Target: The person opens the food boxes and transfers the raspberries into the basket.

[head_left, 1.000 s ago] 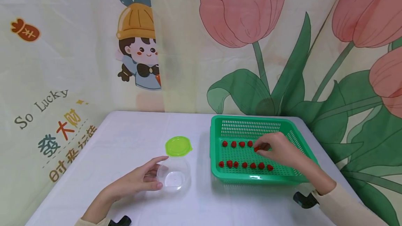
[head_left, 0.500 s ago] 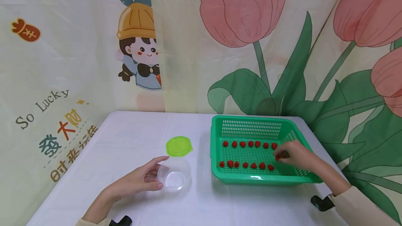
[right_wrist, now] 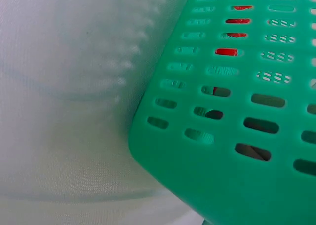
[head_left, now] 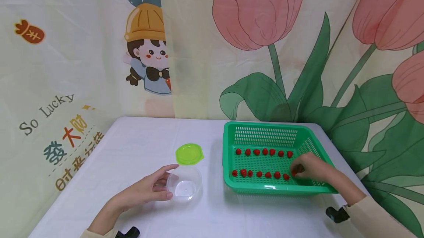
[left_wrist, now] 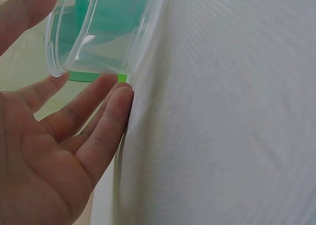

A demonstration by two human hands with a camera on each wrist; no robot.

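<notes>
In the head view my left hand (head_left: pixel 145 186) rests at a clear round plastic tub (head_left: pixel 184 184), thumb and forefinger spread around its left side. The left wrist view has the fingers (left_wrist: pixel 106 131) touching the tub (left_wrist: pixel 106 42), which stands on the cloth. Inside a green slotted basket (head_left: pixel 265 189), my right hand (head_left: pixel 309 167) pinches a raspberry (head_left: pixel 294 173), partly hidden by the fingers, at the right end of the front row. Two rows of raspberries (head_left: pixel 265 151) lie along the basket floor. In the right wrist view the basket wall (right_wrist: pixel 197 170) hides the hand.
A light green lid (head_left: pixel 189 154) lies just behind the tub. White cloth (head_left: pixel 149 138) covers the table, and a printed curtain (head_left: pixel 195 46) hangs behind it. Red berries (right_wrist: pixel 227 52) show through the slots in the right wrist view.
My right hand has moved right and then nearer, from the back row to the front row's right end, with a raspberry between its fingers. The left hand and tub stay put.
</notes>
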